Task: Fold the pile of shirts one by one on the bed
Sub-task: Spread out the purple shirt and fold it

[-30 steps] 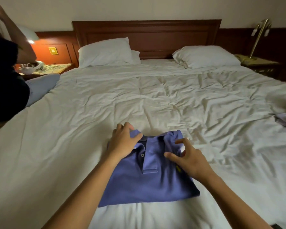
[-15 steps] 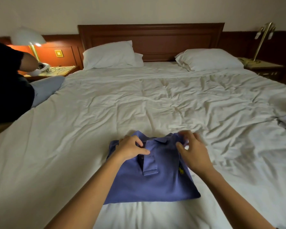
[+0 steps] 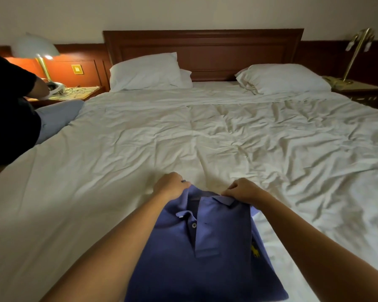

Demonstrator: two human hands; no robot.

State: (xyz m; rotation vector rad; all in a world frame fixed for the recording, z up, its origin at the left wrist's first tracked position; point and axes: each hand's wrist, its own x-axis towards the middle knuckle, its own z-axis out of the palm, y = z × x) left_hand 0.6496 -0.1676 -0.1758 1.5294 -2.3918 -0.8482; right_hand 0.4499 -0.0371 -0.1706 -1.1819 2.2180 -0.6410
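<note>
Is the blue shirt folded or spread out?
Folded. The blue shirt is a neat rectangle, no sleeves showing, collar and buttons on top.

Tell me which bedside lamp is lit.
The white-shaded lamp at the bed's left glows; the brass lamp on the right is dark.

both bare forearms reach forward from the bottom of the view, drawing slightly closer toward the wrists. the left hand point(image 3: 169, 185) lies knuckles up, fingers curled down over the far edge of the blue shirt point(image 3: 205, 258). the right hand point(image 3: 246, 190) sits level with it, near but apart, fingers bent, pinching the same edge.
</note>
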